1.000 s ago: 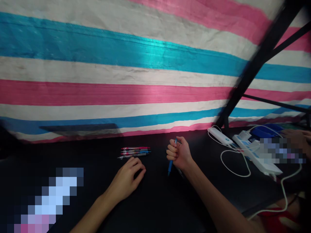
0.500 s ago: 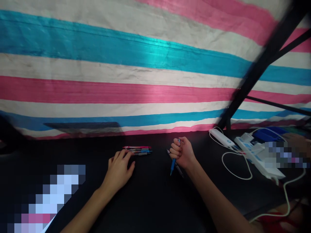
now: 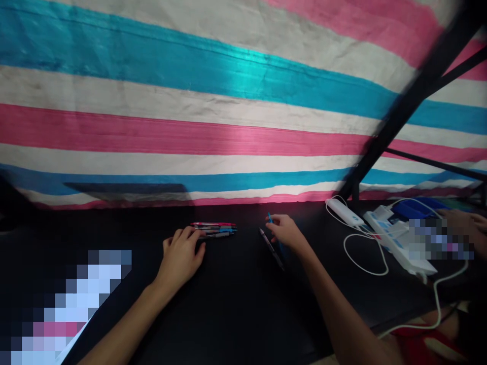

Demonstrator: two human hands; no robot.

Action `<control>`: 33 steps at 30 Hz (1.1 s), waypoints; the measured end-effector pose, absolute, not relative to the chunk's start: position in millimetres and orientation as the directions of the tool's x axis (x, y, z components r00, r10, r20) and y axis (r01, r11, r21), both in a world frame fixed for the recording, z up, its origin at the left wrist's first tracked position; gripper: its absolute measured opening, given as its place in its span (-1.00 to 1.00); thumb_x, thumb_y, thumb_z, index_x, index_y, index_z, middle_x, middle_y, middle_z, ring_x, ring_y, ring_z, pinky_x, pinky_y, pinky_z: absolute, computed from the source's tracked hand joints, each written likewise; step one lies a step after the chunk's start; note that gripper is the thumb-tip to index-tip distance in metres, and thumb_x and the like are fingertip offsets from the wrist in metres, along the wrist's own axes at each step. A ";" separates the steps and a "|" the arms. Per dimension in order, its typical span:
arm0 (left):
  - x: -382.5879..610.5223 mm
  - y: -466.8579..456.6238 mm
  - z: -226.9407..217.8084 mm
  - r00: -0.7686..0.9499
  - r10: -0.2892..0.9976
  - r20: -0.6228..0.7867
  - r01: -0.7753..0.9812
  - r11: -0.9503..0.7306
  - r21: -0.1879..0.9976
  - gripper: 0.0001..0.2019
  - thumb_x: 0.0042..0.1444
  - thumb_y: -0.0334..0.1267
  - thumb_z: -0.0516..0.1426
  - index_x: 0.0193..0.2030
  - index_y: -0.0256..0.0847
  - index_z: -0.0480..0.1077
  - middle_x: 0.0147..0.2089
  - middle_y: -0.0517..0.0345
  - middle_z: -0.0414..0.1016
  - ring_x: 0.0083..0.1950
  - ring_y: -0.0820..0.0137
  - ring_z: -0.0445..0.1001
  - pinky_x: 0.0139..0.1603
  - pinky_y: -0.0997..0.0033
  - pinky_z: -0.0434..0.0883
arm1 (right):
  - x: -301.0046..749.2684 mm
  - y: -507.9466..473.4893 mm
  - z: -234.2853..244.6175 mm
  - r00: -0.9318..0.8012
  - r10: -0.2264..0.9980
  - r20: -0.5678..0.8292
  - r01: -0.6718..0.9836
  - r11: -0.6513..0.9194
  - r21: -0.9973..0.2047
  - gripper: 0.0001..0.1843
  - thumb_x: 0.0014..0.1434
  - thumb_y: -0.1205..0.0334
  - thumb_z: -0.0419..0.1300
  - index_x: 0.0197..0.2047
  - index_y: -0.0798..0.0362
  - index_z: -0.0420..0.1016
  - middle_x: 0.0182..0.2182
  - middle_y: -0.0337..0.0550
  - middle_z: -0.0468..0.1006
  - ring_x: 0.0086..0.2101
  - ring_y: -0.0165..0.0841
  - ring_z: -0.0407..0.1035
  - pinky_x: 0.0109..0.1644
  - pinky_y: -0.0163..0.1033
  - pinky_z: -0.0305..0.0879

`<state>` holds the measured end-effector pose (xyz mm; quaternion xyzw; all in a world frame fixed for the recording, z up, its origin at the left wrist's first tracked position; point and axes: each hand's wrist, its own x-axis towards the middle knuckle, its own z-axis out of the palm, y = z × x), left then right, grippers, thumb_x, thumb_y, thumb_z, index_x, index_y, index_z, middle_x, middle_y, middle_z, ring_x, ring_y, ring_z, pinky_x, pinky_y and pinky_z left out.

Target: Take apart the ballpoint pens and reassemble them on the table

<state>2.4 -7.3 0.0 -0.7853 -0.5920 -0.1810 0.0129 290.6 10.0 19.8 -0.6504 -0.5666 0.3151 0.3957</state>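
Black worktop (image 3: 236,304), dim lighting, striped pink/blue/white tarp (image 3: 228,101) hung right behind it. Blue pen (image 3: 270,219) sits in the right hand (image 3: 287,234), grip closed loosely on it at the fingertips, tip end poking up past the fingers, lower barrel hidden. Dark pen (image 3: 271,248) lies on the worktop just left of that hand, angled. Left hand (image 3: 181,256) rests palm down, grip relaxed and empty, fingertips at the near end of a small row of pens (image 3: 215,229). Far right: white power strip (image 3: 395,241) with white cables (image 3: 365,256), black metal frame (image 3: 403,111) rising diagonally, another person's hand (image 3: 462,223) at the edge.
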 end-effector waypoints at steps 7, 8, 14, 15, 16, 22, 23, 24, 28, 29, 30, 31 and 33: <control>-0.1 -6.8 2.1 0.240 0.911 0.335 0.925 -0.320 0.206 -0.78 0.14 -0.28 0.01 -0.10 -0.11 0.40 -0.06 0.01 0.44 -0.02 0.13 0.34 -0.10 0.12 0.23 | 289.7 4.9 13.7 0.084 0.996 0.027 0.890 -0.063 -0.452 -0.81 -0.03 0.09 0.28 -0.45 0.05 0.51 -0.49 -0.07 0.50 -0.43 -0.27 0.36 -0.41 -0.28 0.07; -0.3 -6.6 2.5 0.237 0.908 0.344 0.924 -0.320 0.209 -0.78 0.14 -0.28 0.02 -0.10 -0.11 0.40 -0.06 0.02 0.44 -0.01 0.13 0.34 -0.10 0.12 0.23 | 289.3 5.1 13.3 0.072 0.997 0.015 0.894 -0.058 -0.445 -0.79 -0.03 0.06 0.29 -0.45 0.04 0.50 -0.49 -0.07 0.50 -0.44 -0.28 0.36 -0.42 -0.28 0.06; -0.6 -6.2 0.8 0.229 0.909 0.348 0.926 -0.314 0.209 -0.78 0.16 -0.25 0.00 -0.12 -0.12 0.41 -0.07 0.01 0.44 -0.02 0.13 0.34 -0.10 0.13 0.23 | 289.9 6.4 13.8 -0.019 1.000 0.016 0.873 0.024 -0.487 -0.80 0.04 0.14 0.23 -0.52 0.05 0.45 -0.59 -0.17 0.43 -0.53 -0.37 0.28 -0.46 -0.31 -0.03; -0.5 -6.4 0.3 0.232 0.909 0.346 0.927 -0.314 0.204 -0.78 0.16 -0.25 0.00 -0.12 -0.12 0.41 -0.07 0.01 0.44 -0.02 0.13 0.34 -0.10 0.13 0.24 | 290.3 6.2 14.4 -0.034 0.999 0.017 0.871 0.038 -0.490 -0.81 0.05 0.14 0.22 -0.51 0.06 0.45 -0.60 -0.18 0.42 -0.53 -0.38 0.28 -0.46 -0.31 -0.04; -0.4 -6.6 0.1 0.235 0.909 0.345 0.928 -0.315 0.199 -0.78 0.16 -0.24 0.00 -0.12 -0.12 0.41 -0.07 0.01 0.44 -0.02 0.13 0.34 -0.10 0.13 0.24 | 290.7 6.1 14.9 -0.047 0.999 0.015 0.869 0.048 -0.493 -0.82 0.04 0.15 0.22 -0.50 0.06 0.46 -0.60 -0.18 0.42 -0.54 -0.39 0.27 -0.46 -0.31 -0.04; -0.5 -7.5 1.2 0.237 0.909 0.343 0.931 -0.313 0.186 -0.78 0.16 -0.23 0.00 -0.12 -0.14 0.41 -0.06 0.00 0.44 -0.01 0.12 0.34 -0.10 0.11 0.24 | 291.5 5.9 15.7 -0.098 0.995 -0.001 0.862 0.084 -0.501 -0.79 0.02 0.08 0.25 -0.39 0.05 0.55 -0.57 -0.19 0.47 -0.52 -0.36 0.31 -0.46 -0.31 0.01; -0.6 -7.5 1.3 0.237 0.909 0.344 0.931 -0.314 0.188 -0.78 0.16 -0.23 0.00 -0.12 -0.14 0.41 -0.06 0.00 0.44 -0.01 0.12 0.34 -0.10 0.11 0.24 | 291.4 6.0 15.6 -0.099 0.995 -0.005 0.860 0.083 -0.503 -0.77 0.01 0.06 0.26 -0.33 0.05 0.56 -0.56 -0.18 0.48 -0.51 -0.35 0.32 -0.45 -0.30 0.02; -0.7 -7.5 1.3 0.236 0.909 0.345 0.930 -0.314 0.190 -0.77 0.16 -0.23 0.00 -0.12 -0.14 0.41 -0.06 0.00 0.44 -0.01 0.12 0.34 -0.10 0.11 0.24 | 291.2 6.0 15.6 -0.097 0.995 -0.010 0.858 0.078 -0.508 -0.72 0.00 0.05 0.26 -0.28 0.05 0.58 -0.54 -0.16 0.50 -0.49 -0.34 0.33 -0.44 -0.30 0.03; -0.5 -7.9 0.8 0.235 0.914 0.331 0.929 -0.311 0.199 -0.77 0.16 -0.23 0.00 -0.12 -0.15 0.41 -0.07 -0.01 0.44 -0.02 0.11 0.35 -0.10 0.10 0.25 | 289.9 5.1 16.0 -0.111 0.994 -0.005 0.855 0.093 -0.510 -0.48 -0.11 -0.01 0.34 -0.08 0.06 0.55 -0.41 -0.12 0.54 -0.43 -0.31 0.37 -0.41 -0.30 0.09; -0.4 -8.0 0.7 0.237 0.917 0.322 0.928 -0.311 0.204 -0.77 0.16 -0.23 -0.01 -0.11 -0.15 0.41 -0.06 -0.01 0.44 -0.02 0.11 0.35 -0.10 0.10 0.25 | 289.3 4.8 16.1 -0.123 0.992 0.001 0.857 0.107 -0.504 -0.44 -0.15 0.00 0.37 -0.06 0.05 0.54 -0.39 -0.12 0.54 -0.42 -0.31 0.37 -0.40 -0.30 0.10; -0.2 -8.1 0.5 0.238 0.921 0.309 0.927 -0.311 0.212 -0.76 0.17 -0.23 -0.01 -0.11 -0.15 0.41 -0.06 -0.01 0.44 -0.02 0.12 0.35 -0.10 0.11 0.26 | 288.7 4.5 16.1 -0.138 0.990 0.004 0.859 0.122 -0.498 -0.43 -0.17 0.04 0.38 -0.05 0.04 0.54 -0.38 -0.13 0.54 -0.41 -0.30 0.37 -0.39 -0.30 0.10; -0.2 -8.0 0.3 0.237 0.925 0.296 0.925 -0.308 0.221 -0.76 0.17 -0.24 -0.01 -0.11 -0.15 0.41 -0.06 -0.01 0.44 -0.02 0.12 0.36 -0.11 0.12 0.27 | 288.0 4.3 16.0 -0.149 0.989 0.007 0.860 0.133 -0.493 -0.44 -0.18 0.09 0.39 -0.05 0.04 0.54 -0.38 -0.13 0.54 -0.40 -0.31 0.37 -0.38 -0.30 0.11; -0.3 -7.7 -0.1 0.235 0.932 0.277 0.923 -0.303 0.237 -0.76 0.17 -0.25 -0.02 -0.10 -0.14 0.41 -0.05 0.00 0.44 -0.02 0.13 0.36 -0.14 0.15 0.29 | 286.5 4.2 15.5 -0.154 0.988 0.010 0.860 0.139 -0.490 -0.50 -0.16 0.17 0.37 -0.07 0.03 0.55 -0.39 -0.15 0.54 -0.40 -0.32 0.37 -0.38 -0.30 0.11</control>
